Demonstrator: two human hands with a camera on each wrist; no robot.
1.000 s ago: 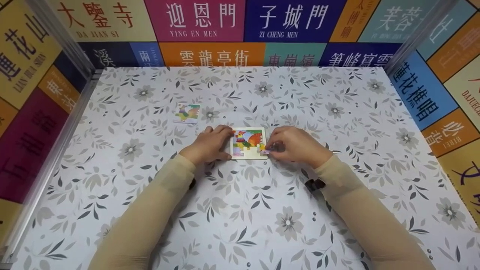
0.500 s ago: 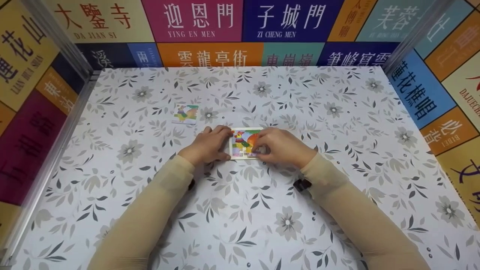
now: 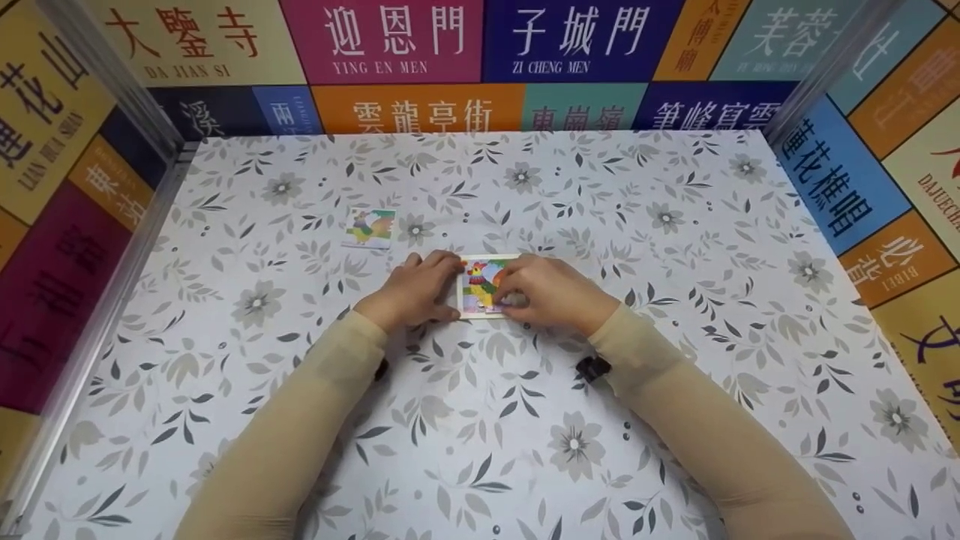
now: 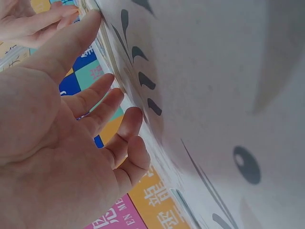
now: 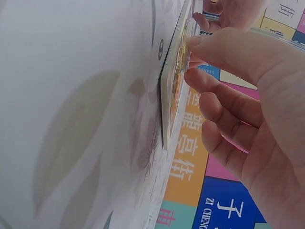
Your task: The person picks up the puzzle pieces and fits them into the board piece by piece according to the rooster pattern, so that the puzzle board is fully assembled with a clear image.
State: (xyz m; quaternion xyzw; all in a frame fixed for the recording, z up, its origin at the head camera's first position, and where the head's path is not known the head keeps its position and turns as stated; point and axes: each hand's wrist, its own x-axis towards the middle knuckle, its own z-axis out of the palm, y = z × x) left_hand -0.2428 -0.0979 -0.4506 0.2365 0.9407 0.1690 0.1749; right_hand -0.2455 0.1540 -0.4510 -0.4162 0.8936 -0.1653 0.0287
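A small jigsaw puzzle board [image 3: 480,317] with a pale rim and a bright rooster picture lies on the table in the head view. Thumb and fingers of my left hand [image 3: 412,292] rest along its left edge, and the other fingers hang loosely in the left wrist view. My right hand [image 3: 559,292] reaches over the board's right part, pinching a puzzle piece [image 3: 491,309] low in the picture. Those fingers hide most of the piece and the right side of the picture. From the right wrist view, thumb and index tips meet the board's face.
A paler rooster picture card [image 3: 371,227] lies farther back, left of the board. The tabletop [image 3: 574,487] has a grey leaf and flower pattern. Panels [image 3: 416,109] with large coloured lettering stand behind and at both sides.
My right hand has moved left from the board's right edge over its lower part, carrying the puzzle piece. The bare patch low in the picture is now covered. My left hand has stayed in place.
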